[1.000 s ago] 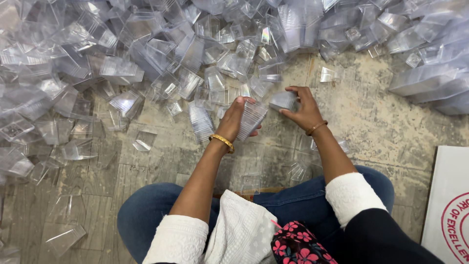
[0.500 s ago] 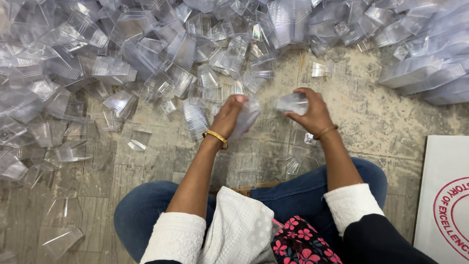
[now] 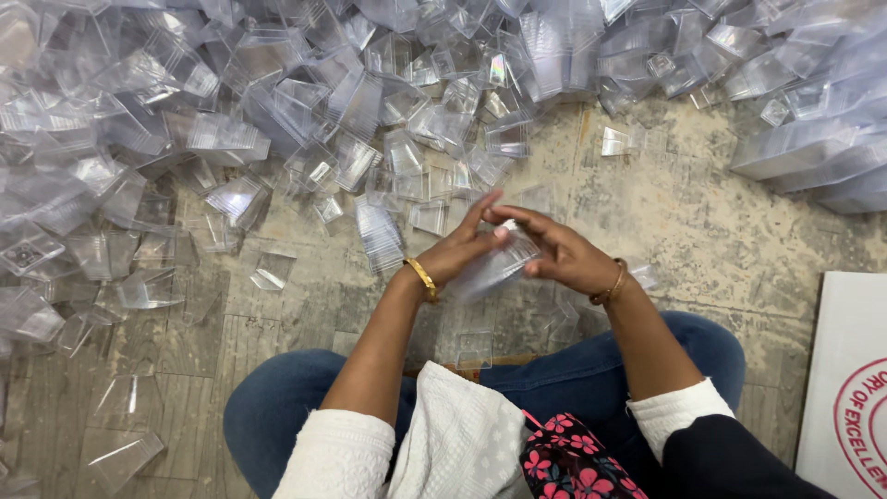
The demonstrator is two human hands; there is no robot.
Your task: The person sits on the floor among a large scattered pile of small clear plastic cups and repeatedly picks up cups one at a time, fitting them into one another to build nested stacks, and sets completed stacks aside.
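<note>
The person wears blue jeans [image 3: 591,370] and a white knitted top whose ribbed sleeves [image 3: 333,457] are pushed up, leaving the forearms bare. A white cloth with a fine woven pattern [image 3: 462,434] hangs down the front, and beside it, to the right, lies a dark fabric with pink and red flowers [image 3: 573,457]. A black garment [image 3: 730,457] covers the near right side. The left hand [image 3: 457,254] has a plain gold bangle [image 3: 423,279] at its wrist; the right hand [image 3: 564,254] has a thin dark beaded bracelet [image 3: 610,285].
</note>
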